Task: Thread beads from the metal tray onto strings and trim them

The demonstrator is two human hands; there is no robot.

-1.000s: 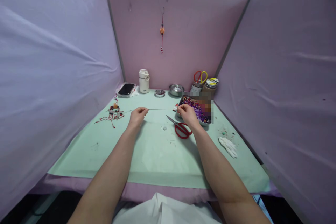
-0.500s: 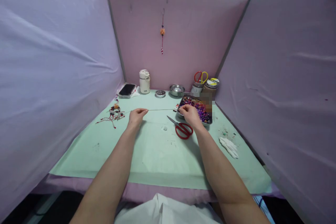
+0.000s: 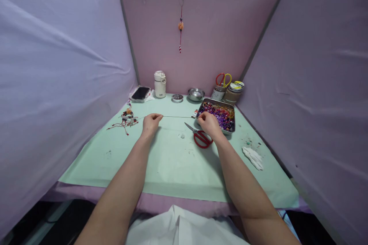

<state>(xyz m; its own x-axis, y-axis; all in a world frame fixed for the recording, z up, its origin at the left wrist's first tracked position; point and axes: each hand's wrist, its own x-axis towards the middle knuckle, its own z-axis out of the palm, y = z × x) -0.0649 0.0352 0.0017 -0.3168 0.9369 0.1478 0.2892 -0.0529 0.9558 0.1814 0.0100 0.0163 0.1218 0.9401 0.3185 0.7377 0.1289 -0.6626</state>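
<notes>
Pinching taut thread [image 3: 178, 116], grips [image 3: 150, 124] [image 3: 209, 124] closed

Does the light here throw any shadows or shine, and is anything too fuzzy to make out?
Head view: light looks soft, with a faint shadow on the green tabletop beside the right forearm; same head view: the metal bowl gleams, the thread between left hand and right hand shows hair-thin, its strand detail too small to tell.
</notes>
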